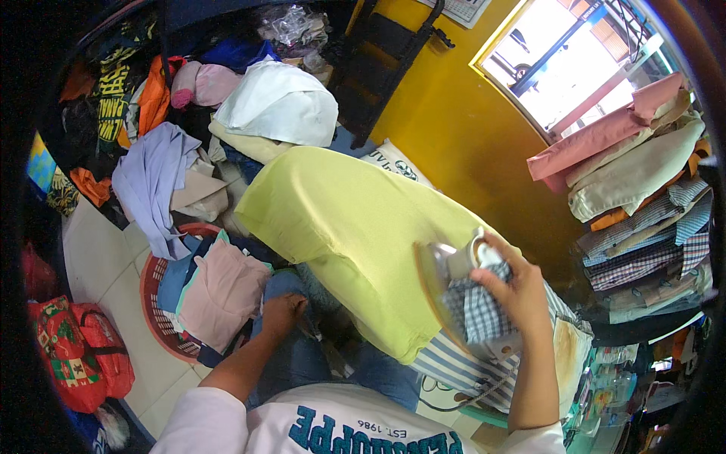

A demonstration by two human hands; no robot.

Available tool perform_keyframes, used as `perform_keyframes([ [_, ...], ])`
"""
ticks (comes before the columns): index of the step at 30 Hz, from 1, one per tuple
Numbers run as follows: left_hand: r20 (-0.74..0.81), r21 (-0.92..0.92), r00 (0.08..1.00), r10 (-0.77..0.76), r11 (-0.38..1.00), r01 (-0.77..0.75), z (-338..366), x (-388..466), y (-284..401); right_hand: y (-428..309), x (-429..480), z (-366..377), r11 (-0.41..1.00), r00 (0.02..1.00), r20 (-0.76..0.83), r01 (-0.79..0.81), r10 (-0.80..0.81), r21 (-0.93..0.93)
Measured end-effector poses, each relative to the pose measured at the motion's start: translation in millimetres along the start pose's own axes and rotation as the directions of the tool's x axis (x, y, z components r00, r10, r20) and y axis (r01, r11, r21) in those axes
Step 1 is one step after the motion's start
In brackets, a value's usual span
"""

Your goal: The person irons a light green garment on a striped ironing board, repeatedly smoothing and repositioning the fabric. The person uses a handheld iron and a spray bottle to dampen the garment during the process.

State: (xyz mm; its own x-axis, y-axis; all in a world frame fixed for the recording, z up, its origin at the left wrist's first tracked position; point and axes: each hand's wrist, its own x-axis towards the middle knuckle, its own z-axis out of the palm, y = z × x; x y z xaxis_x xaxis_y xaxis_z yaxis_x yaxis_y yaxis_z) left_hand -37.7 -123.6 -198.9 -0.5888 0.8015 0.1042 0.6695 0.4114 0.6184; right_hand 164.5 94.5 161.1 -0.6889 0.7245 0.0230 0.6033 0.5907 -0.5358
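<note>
My right hand point(510, 284) grips the handle of a clothes iron point(439, 267), which has a blue-and-white checked cloth point(476, 306) wrapped about it. The iron rests on a yellow-green garment point(363, 227) spread over an ironing board. Beneath it, the board's blue-and-white striped cover point(454, 360) shows at the near right end. My left hand point(286, 312) lies over my jeans with curled fingers, and no object shows in it. Left of this hand, a red plastic basket point(148, 301) holds a pink garment point(224, 289) and other clothes.
Folded clothes point(635, 170) are stacked at the right, by a window. A white garment point(278, 105) and a lavender one point(156, 176) lie on heaps beyond the board. A cord point(471, 400) trails below its near edge. Red bags point(79, 352) sit at far left.
</note>
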Motion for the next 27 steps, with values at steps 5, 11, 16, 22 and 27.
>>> perform_keyframes([
  [5,0.056,-0.002,0.998,0.017,1.000,-0.016,0,4,2,-14,46,15,0.999,0.998,0.029,0.047,-0.047,0.000],
  [11,0.151,0.024,0.983,-0.103,0.995,0.101,-8,7,0,-85,122,80,0.909,0.911,0.126,0.406,-0.393,-0.100],
  [16,0.096,0.048,0.989,-0.110,0.993,0.105,-18,8,2,-151,184,137,0.851,0.855,0.037,0.518,-0.517,-0.086],
  [22,0.125,0.089,0.983,-0.132,0.989,0.121,-22,5,7,-151,189,146,0.941,0.942,-0.028,0.333,-0.335,-0.058],
  [27,0.023,0.023,0.998,-0.057,0.998,0.057,-17,-4,7,-73,174,86,0.988,0.984,-0.147,0.087,-0.105,-0.125],
])
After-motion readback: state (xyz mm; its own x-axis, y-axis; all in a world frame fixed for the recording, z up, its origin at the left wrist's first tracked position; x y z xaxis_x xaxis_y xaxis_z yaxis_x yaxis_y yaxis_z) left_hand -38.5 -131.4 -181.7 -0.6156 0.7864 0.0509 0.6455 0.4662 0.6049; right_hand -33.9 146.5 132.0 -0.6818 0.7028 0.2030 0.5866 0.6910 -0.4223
